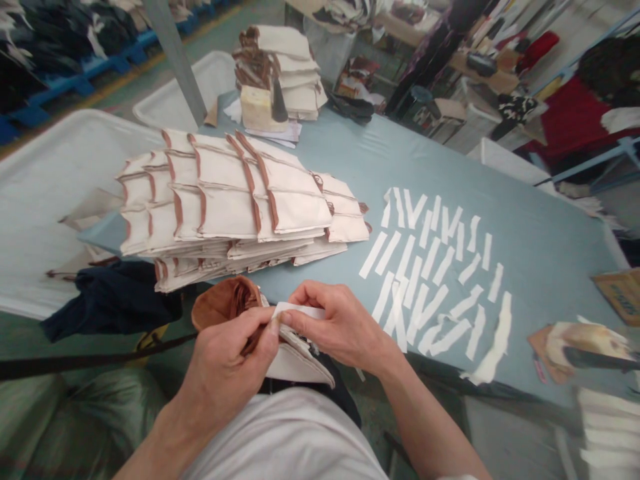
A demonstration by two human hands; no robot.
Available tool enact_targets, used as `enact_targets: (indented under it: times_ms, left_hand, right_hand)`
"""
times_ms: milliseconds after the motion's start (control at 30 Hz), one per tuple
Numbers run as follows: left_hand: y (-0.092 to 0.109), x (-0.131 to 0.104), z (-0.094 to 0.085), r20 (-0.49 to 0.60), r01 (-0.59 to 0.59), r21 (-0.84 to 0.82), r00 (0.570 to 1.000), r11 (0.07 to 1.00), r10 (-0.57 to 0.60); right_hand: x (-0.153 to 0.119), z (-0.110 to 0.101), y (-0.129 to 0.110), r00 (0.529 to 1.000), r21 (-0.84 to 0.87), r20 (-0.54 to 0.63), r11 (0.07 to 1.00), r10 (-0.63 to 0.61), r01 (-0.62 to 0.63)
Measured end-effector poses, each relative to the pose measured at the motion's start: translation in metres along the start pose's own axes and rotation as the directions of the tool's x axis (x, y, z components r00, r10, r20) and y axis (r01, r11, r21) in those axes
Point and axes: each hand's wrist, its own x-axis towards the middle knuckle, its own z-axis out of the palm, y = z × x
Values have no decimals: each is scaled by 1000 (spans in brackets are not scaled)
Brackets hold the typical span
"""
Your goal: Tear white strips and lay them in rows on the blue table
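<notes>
Both hands meet in front of the body at the table's near edge. My left hand (233, 353) is closed, its thumb and fingertips pinching one end of a small white strip (300, 309). The fingers of my right hand (337, 323) are closed on the strip's other part. Just beneath the hands, a cream fabric piece (300, 363) with brown parts lies over the lap, partly covered by the fingers. A brown rounded flap (217, 307) shows beyond my left hand.
Stacked cream pieces with brown edging (225, 193) cover the table's left part. Many white strips (413, 257) lie spread on the blue-green table (540, 253). A tape-like roll and dark tool (585, 347) are at right. White bins (55, 153) stand at left.
</notes>
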Motion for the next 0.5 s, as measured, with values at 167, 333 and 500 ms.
enact_targets:
  times_ms: [167,333,500]
  left_hand:
    - [-8,-4,3,21,-74,78,997,994,72]
    - [-16,-7,0,86,41,-33,996,999,-38]
    - [-17,-13,-8,230,278,-410,953,869,-196]
  right_hand:
    - [-8,1,-8,1000,44,1,999,8,-8]
    - [-13,-1,-3,996,167,-86,986,-16,30]
    - [-12,13,23,970,129,-241,989,-38,71]
